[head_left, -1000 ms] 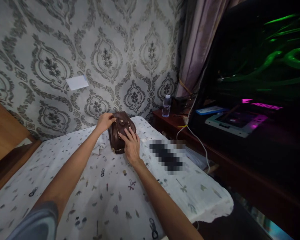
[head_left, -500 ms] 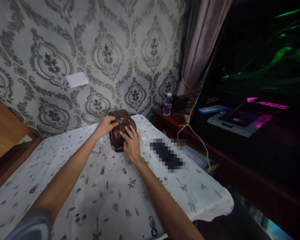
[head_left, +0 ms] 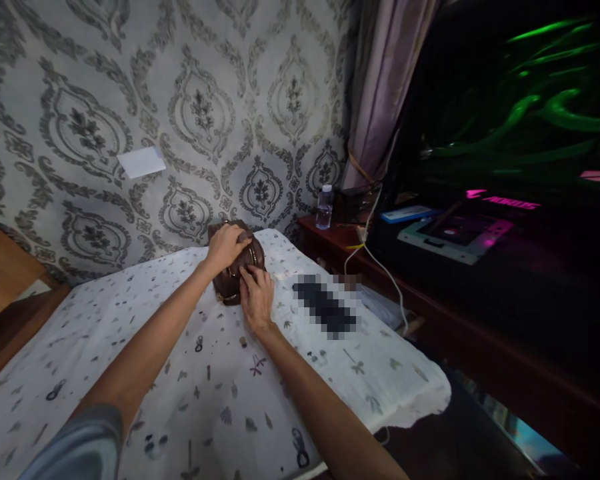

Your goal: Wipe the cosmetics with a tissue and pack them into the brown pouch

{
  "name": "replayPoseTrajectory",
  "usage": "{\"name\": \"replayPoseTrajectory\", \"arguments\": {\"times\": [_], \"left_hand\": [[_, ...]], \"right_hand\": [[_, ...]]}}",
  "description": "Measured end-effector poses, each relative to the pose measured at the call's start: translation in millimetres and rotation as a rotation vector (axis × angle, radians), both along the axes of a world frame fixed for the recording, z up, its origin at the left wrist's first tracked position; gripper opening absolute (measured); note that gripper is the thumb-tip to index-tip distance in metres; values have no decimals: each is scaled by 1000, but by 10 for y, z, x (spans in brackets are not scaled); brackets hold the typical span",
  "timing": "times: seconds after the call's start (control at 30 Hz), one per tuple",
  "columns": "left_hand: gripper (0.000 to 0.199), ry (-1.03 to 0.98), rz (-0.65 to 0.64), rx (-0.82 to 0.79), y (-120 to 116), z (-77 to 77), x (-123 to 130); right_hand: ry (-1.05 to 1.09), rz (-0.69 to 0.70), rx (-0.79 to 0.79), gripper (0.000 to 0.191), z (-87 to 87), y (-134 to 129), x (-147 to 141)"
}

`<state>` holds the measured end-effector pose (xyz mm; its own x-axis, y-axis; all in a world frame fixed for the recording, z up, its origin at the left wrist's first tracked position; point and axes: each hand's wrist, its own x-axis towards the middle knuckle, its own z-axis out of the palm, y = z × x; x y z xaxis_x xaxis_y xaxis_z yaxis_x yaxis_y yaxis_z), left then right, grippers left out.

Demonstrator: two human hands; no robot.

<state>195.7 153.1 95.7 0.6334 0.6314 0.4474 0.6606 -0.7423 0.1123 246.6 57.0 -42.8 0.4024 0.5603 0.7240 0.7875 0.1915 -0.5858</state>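
Observation:
A small dark brown handbag (head_left: 227, 293) with gold-coloured trim sits near the far end of the patterned white sheet (head_left: 180, 373), by the wall. My left hand (head_left: 225, 248) lies over its upper side, the fingers closed around its edge or handle; which of these cannot be made out. At the bag's near right side, my right hand (head_left: 257, 297) has its fingers bent and pressed together against the front, by the gold trim. Both hands cover much of the bag, and what the right fingertips pinch is hidden.
Right of the bag, a pixelated dark patch (head_left: 325, 305) covers something on the sheet. A clear bottle (head_left: 324, 208) stands on the dark red table (head_left: 307, 227), where a white cable (head_left: 387, 277) hangs down. A dark screen (head_left: 520, 100) is at right.
My left hand has moved from the handle onto the bag's top and closed further over it. My right hand's spread fingers have drawn back and bent. The view has shifted slightly right.

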Motion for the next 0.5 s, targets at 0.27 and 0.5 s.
{"name": "replayPoseTrajectory", "arguments": {"times": [0.27, 0.5], "left_hand": [[13, -163, 13, -101, 73, -127, 13], [7, -155, -172, -94, -90, -176, -145]], "right_hand": [[50, 33, 4, 35, -46, 92, 39], [166, 85, 40, 35, -32, 109, 51]]}}
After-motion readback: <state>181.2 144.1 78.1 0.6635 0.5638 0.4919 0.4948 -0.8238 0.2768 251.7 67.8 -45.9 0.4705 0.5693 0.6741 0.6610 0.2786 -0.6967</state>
